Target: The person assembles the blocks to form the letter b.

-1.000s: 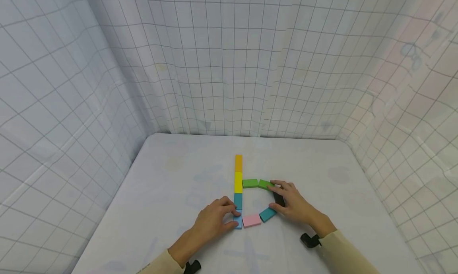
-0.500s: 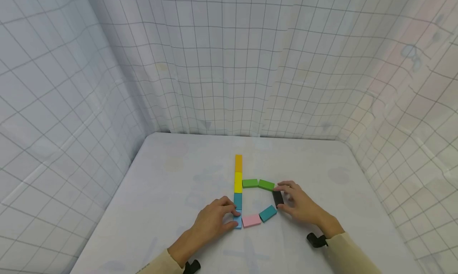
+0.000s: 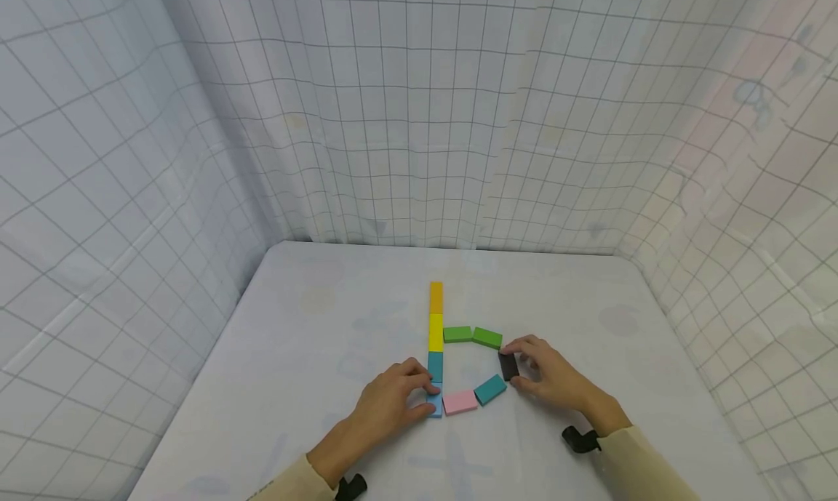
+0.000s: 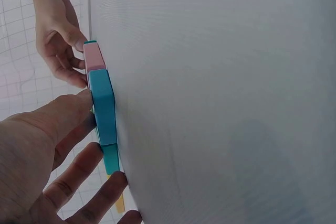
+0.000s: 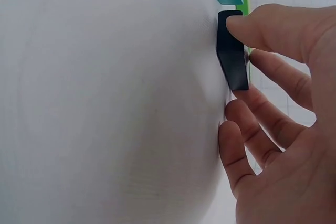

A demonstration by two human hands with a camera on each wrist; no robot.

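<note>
My left hand (image 3: 390, 401) holds a light blue block (image 3: 435, 406) by its ends, thumb at the near end and fingertips at the far end. This block is the lowest of a straight column, below a teal block (image 3: 435, 367), a yellow block (image 3: 436, 332) and an orange block (image 3: 436, 297). On the right, my right hand (image 3: 548, 376) pinches a black block (image 3: 508, 366) between thumb and fingertips. The right wrist view shows the thumb on one end of the black block (image 5: 231, 51). Its far end lies close to a green block's corner.
Two green blocks (image 3: 457, 334) curve right from the column. A pink block (image 3: 460, 402) and a tilted teal block (image 3: 490, 390) form the lower side. All lie flat on a white-covered table (image 3: 314, 326), with grid-patterned curtains (image 3: 419, 123) behind and at both sides.
My right hand has drawn back to the right, uncovering the green block's end. The black block has shifted slightly toward me, away from the green one. My left hand stays put.
</note>
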